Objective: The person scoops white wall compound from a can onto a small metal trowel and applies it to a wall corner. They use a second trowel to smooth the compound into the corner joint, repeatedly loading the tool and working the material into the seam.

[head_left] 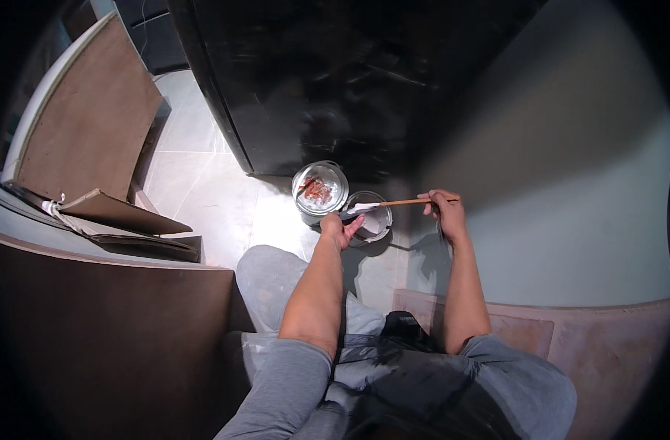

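In my right hand (443,210) is a thin wooden stick (404,202), held level by its right end with pinched fingers. White paste covers the stick's left end, above a round container (386,229) with pale material inside. My left hand (338,229) is closed at that container's left rim, around something dark and flat that I cannot make out. Left of it and touching or nearly so stands a clear-walled bucket (298,202) holding white material with a reddish-brown patch. A dark tool-like shape rests inside this bucket.
A tall glossy black panel (305,88) rises just behind the containers. The grey-green wall (569,198) borders the right. Pale floor tiles (195,172) lie to the left, beside folded cardboard (122,213) and a brown board (89,110). A dark brown panel (107,330) stands near left.
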`<state>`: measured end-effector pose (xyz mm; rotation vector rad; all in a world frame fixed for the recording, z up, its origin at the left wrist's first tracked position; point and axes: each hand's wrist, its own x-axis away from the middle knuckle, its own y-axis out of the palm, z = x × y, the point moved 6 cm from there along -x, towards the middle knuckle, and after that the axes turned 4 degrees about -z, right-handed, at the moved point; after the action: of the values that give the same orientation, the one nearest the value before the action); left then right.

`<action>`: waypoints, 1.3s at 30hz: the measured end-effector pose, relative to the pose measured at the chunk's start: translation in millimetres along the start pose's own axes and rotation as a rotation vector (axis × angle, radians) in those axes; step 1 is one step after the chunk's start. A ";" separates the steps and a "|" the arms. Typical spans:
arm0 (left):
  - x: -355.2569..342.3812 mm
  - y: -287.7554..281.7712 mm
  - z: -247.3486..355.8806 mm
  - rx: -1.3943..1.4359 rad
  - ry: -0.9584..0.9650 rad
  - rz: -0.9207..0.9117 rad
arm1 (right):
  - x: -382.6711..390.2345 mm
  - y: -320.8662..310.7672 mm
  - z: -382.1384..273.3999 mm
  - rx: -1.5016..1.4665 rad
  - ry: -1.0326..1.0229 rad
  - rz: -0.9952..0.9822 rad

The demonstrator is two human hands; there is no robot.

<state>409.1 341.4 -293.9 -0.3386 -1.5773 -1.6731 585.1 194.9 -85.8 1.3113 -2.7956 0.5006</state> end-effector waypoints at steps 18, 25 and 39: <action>-16.8 -16.3 -6.7 -0.421 -0.035 -0.016 | 13.2 4.5 -75.2 0.123 -0.200 -0.103; 3.0 -13.5 -6.8 -0.499 -0.126 0.080 | 8.0 -10.7 -75.3 0.205 -0.144 0.024; 152.2 42.3 37.9 -0.283 0.047 -0.319 | -26.6 44.5 126.7 0.164 0.550 0.003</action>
<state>327.5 325.9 -154.3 -0.1940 -1.4149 -2.1426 584.4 204.4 -222.4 0.9928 -2.3376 0.9419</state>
